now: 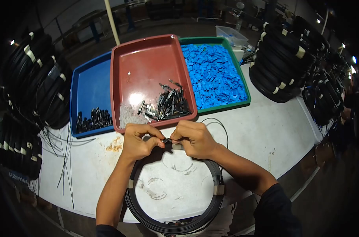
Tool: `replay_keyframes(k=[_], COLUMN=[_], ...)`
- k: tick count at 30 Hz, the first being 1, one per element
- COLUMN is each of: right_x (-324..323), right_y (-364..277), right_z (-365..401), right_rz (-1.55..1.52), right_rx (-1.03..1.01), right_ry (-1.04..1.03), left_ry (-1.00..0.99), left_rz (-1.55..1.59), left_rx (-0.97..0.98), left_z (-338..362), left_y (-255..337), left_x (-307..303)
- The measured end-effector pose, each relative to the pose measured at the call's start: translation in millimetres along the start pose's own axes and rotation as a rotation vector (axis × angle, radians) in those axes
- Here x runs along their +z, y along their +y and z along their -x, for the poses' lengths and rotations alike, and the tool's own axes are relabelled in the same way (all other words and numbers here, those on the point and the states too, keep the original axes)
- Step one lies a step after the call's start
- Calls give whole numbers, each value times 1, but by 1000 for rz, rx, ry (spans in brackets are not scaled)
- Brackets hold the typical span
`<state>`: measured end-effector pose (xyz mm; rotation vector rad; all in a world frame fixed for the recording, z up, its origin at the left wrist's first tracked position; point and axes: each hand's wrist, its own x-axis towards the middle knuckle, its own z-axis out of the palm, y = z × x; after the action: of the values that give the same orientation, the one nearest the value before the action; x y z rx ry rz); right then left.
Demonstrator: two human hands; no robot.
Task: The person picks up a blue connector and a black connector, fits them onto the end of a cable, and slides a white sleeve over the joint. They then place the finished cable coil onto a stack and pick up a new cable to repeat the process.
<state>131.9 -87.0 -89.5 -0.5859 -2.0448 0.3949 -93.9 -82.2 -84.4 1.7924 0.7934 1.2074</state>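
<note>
Though fingertips (160,144) mostly hide it, the left hand (139,141) and right hand (196,139) pinch a dark piece (167,140) — its shape unclear.

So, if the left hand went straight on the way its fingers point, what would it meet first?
Likely the right hand, just across the small dark piece pinched between the two; exact depth there is hard to judge.

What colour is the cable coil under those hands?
The coil is black, with tan tape on it; the head view shows it.
</note>
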Motion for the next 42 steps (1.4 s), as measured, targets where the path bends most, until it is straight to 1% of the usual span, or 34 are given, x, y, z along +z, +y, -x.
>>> replay_keyframes(k=[1, 3, 7, 9, 11, 13, 15, 17, 19, 21, 22, 23, 25, 26, 28, 29, 31, 32, 33, 35, 36, 37, 39, 40, 41, 42], right_x=[1, 1, -1, -3, -3, -7, -11, -9, -4, -4, -3, -4, -8, -7, -3, -5, -2, -2, -1, -1, -2, -2, -2, -4, -5, -5], right_y=[2, 3, 1, -1, 3, 6, 7, 9, 13, 12, 13, 13, 9, 12, 18, 21, 18, 18, 19, 18, 18, 17, 17, 17, 16, 16], right_z=[1, 0, 2, 2, 3, 2, 5, 9, 12, 13, 13, 12, 8, 9, 11, 10, 11, 10, 10, 11, 10, 10, 11, 11, 10, 10], right_rz=[-46, -39, 90, 133, 166, 191, 223, 186, 162, 185, 181, 172, 160, 164, 132, 128, 138, 122, 122, 104, 102, 106, 105, 127, 126, 121], right_rx=[73, 64, 27, 7, 1, -26, 0, 102, 135, 200, 233, 258, 297, 305, 232, 241, 169, 145, 149, 119, 109, 113, 118, 104, 106, 103], right_ry=[-21, -15, 3, 31, 50, 86, 83, 62, 55, -18, -34, -48, -67, -63, -6, -14, 42, 69, 62, 94, 107, 106, 107, 105, 102, 123], left_ry=[-10, -31, -53, -37, -30, 74, 64, 93, 79, 0, -33, -41, -163, -243, -356, -416, -508, -562, -559, -712, -735, -736, -772, -743, -741, -725], left_rz=[9, -53, -28, -62, -56, -17, -49, -77, -132, -388, -453, -454, -583, -612, -667, -705, -652, -595, -589, -647, -645, -640, -673, -676, -674, -695], left_rx=[-45, -61, -85, -38, -50, -30, 2, 49, 8, 48, 5, 16, 238, 282, 332, 357, 199, 303, 300, 365, 443, 445, 624, 676, 673, 729], left_z=[0, 0, 0, -1, -1, -3, -9, -23, -41, -64, -76, -90, -110, -120, -141, -150, -161, -168, -173, -183, -187, -192, -200, -202, -206, -210], left_y=[-1, -7, -6, -5, -1, -1, -1, -1, 9, 29, 43, 42, 37, 40, 32, 30, 29, 20, 17, 12, 4, -2, -10, -22, -29, -33], left_x=[1, -3, -3, -3, -2, -4, -10, -15, -13, -5, 4, 11, 24, 31, 44, 51, 65, 70, 75, 87, 93, 97, 106, 111, 114, 117])
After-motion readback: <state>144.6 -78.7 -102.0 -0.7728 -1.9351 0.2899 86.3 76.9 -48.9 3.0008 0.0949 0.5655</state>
